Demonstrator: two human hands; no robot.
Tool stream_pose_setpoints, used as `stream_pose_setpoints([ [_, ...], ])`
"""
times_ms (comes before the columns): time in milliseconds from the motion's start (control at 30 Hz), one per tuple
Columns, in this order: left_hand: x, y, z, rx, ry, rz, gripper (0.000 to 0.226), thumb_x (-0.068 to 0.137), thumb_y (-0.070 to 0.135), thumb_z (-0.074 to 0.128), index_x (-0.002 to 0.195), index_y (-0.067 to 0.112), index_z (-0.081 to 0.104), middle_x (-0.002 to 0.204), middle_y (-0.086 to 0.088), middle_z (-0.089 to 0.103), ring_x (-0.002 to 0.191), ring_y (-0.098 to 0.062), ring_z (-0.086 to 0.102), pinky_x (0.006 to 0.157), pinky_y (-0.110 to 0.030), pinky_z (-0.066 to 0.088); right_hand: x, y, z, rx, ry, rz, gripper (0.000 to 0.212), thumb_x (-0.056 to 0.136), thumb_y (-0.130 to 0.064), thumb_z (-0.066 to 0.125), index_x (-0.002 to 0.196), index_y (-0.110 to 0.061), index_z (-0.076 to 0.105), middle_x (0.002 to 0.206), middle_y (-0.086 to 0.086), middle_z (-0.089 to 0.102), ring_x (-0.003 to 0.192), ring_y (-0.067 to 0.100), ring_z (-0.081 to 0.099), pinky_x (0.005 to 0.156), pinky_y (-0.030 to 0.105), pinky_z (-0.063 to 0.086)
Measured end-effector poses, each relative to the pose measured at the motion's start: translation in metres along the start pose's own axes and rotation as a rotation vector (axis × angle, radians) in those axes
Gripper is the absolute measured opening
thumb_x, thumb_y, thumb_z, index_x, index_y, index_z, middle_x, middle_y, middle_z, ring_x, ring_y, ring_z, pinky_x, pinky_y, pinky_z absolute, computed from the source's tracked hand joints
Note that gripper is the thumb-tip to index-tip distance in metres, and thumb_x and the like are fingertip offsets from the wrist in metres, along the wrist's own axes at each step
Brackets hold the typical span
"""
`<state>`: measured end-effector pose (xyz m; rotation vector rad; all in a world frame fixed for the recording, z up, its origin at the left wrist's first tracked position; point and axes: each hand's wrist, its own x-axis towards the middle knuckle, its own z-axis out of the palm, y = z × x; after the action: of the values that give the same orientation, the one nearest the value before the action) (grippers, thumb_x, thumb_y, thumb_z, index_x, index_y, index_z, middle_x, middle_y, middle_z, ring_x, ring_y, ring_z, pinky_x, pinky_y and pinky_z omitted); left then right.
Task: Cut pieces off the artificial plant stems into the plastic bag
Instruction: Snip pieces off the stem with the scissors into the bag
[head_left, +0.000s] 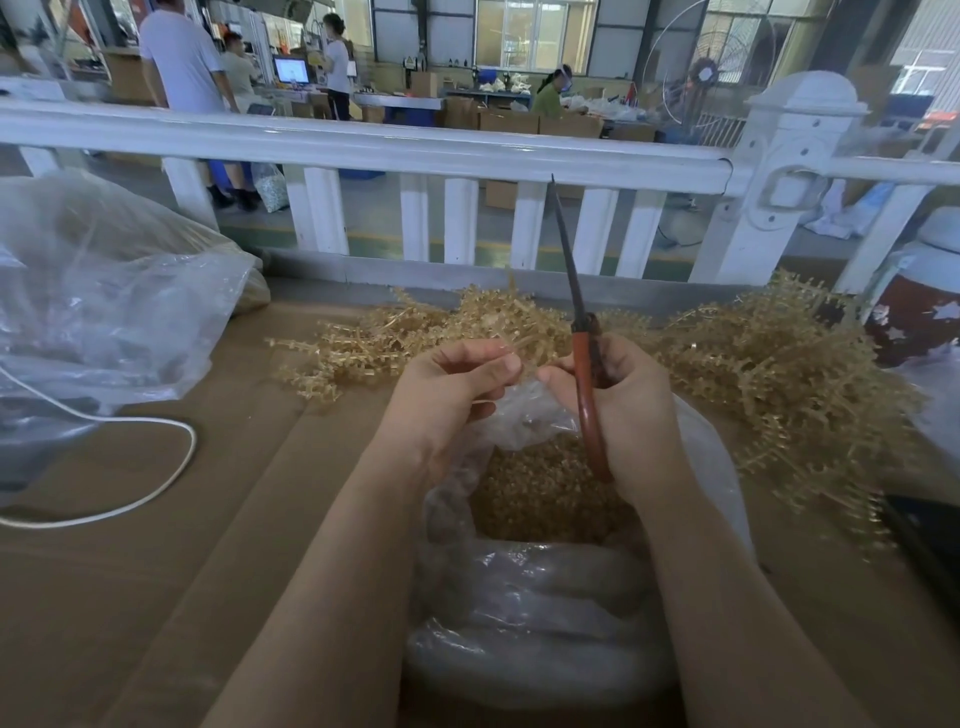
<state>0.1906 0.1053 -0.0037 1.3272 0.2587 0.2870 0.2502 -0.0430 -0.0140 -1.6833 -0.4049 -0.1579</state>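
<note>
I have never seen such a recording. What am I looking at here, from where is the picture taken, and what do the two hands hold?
There is no machine: a person works with bare hands, filmed by a camera worn on the head, looking down. The left hand pinches a thin golden stem. The right hand grips scissors with red handles, blades closed and pointing up. Below the hands sits an open plastic bag holding cut golden pieces. A pile of artificial plant stems lies on the brown table.
</note>
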Motion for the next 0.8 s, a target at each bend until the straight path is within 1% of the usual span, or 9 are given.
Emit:
stream_pose_setpoints([
  [67, 0.001, 0.000, 0.000, 0.016, 0.004, 0.037, 0.008, 0.083, 0.014, 0.076, 0.089, 0.018, 0.073, 0.077, 0.004, 0.071, 0.066, -0.005, 0.059, 0.069, -0.021, 0.048, 0.000, 0.000, 0.000, -0.001, 0.003, -0.015, 0.025, 0.079, -0.012, 0.085, 0.082, -0.027, 0.065, 0.079, -0.014, 0.072, 0.069, -0.002, 0.066, 0.064, 0.009, 0.049],
  [167, 0.000, 0.001, -0.001, -0.006, -0.008, 0.065, 0.003, 0.086, 0.016, 0.073, 0.085, 0.018, 0.071, 0.075, 0.004, 0.070, 0.066, -0.006, 0.059, 0.068, -0.021, 0.048, 0.000, 0.001, 0.000, -0.017, 0.008, -0.026, 0.025, 0.079, -0.012, 0.085, 0.083, -0.027, 0.066, 0.083, -0.009, 0.072, 0.072, 0.001, 0.067, 0.066, 0.013, 0.052],
  [333, 0.001, 0.003, -0.004, -0.053, 0.016, 0.105, 0.031, 0.089, 0.011, 0.070, 0.060, 0.021, 0.068, 0.073, -0.003, 0.068, 0.068, -0.011, 0.060, 0.070, -0.024, 0.049, 0.000, 0.001, -0.001, -0.039, -0.023, -0.029, 0.024, 0.080, -0.014, 0.084, 0.088, -0.028, 0.066, 0.086, -0.001, 0.073, 0.078, 0.007, 0.069, 0.064, 0.011, 0.051],
  [367, 0.001, 0.002, -0.004, -0.061, 0.021, 0.102, 0.033, 0.088, 0.009, 0.070, 0.058, 0.021, 0.069, 0.073, -0.003, 0.068, 0.068, -0.011, 0.060, 0.071, -0.025, 0.049, 0.000, 0.001, -0.001, -0.053, -0.023, -0.032, 0.023, 0.080, -0.014, 0.084, 0.088, -0.026, 0.066, 0.087, 0.000, 0.073, 0.078, 0.008, 0.068, 0.064, 0.010, 0.051],
  [433, 0.002, 0.001, -0.004, -0.092, 0.034, 0.095, 0.025, 0.086, 0.009, 0.072, 0.062, 0.016, 0.069, 0.072, -0.003, 0.068, 0.069, -0.012, 0.059, 0.072, -0.025, 0.049, 0.000, 0.002, 0.000, -0.084, -0.016, -0.031, 0.021, 0.079, -0.018, 0.085, 0.089, -0.021, 0.066, 0.089, 0.005, 0.073, 0.078, 0.010, 0.067, 0.064, 0.012, 0.052],
  [500, 0.002, 0.002, -0.005, -0.112, 0.051, 0.099, 0.014, 0.080, 0.016, 0.075, 0.071, 0.009, 0.067, 0.070, -0.002, 0.066, 0.067, -0.010, 0.058, 0.070, -0.022, 0.049, 0.000, 0.004, -0.001, -0.125, -0.019, -0.025, 0.027, 0.076, -0.030, 0.087, 0.090, -0.021, 0.066, 0.089, 0.001, 0.072, 0.079, 0.007, 0.066, 0.066, 0.014, 0.052],
  [567, 0.002, 0.002, -0.006, -0.123, 0.057, 0.100, 0.020, 0.072, 0.024, 0.077, 0.079, 0.007, 0.070, 0.071, 0.000, 0.066, 0.065, -0.008, 0.055, 0.067, -0.020, 0.048, -0.002, 0.006, -0.003, -0.193, -0.037, -0.029, 0.037, 0.069, -0.051, 0.086, 0.090, -0.028, 0.065, 0.088, -0.009, 0.070, 0.082, 0.000, 0.065, 0.069, 0.019, 0.051],
  [667, 0.002, 0.003, -0.009, -0.150, 0.043, 0.087, 0.025, 0.071, 0.027, 0.076, 0.087, 0.008, 0.073, 0.072, 0.002, 0.067, 0.064, -0.007, 0.056, 0.064, -0.019, 0.049, -0.004, 0.008, -0.004, -0.291, -0.089, -0.070, 0.046, 0.061, -0.076, 0.074, 0.087, -0.040, 0.061, 0.089, -0.023, 0.066, 0.084, -0.007, 0.061, 0.067, 0.020, 0.044],
  [800, 0.003, 0.003, -0.011, -0.188, 0.025, 0.084, 0.023, 0.074, 0.026, 0.074, 0.090, 0.008, 0.073, 0.075, 0.000, 0.066, 0.064, -0.007, 0.056, 0.062, -0.017, 0.050, -0.006, 0.012, -0.003, -0.433, -0.115, -0.121, 0.055, 0.061, -0.085, 0.065, 0.086, -0.038, 0.055, 0.084, -0.017, 0.064, 0.083, -0.007, 0.058, 0.064, 0.020, 0.041],
])
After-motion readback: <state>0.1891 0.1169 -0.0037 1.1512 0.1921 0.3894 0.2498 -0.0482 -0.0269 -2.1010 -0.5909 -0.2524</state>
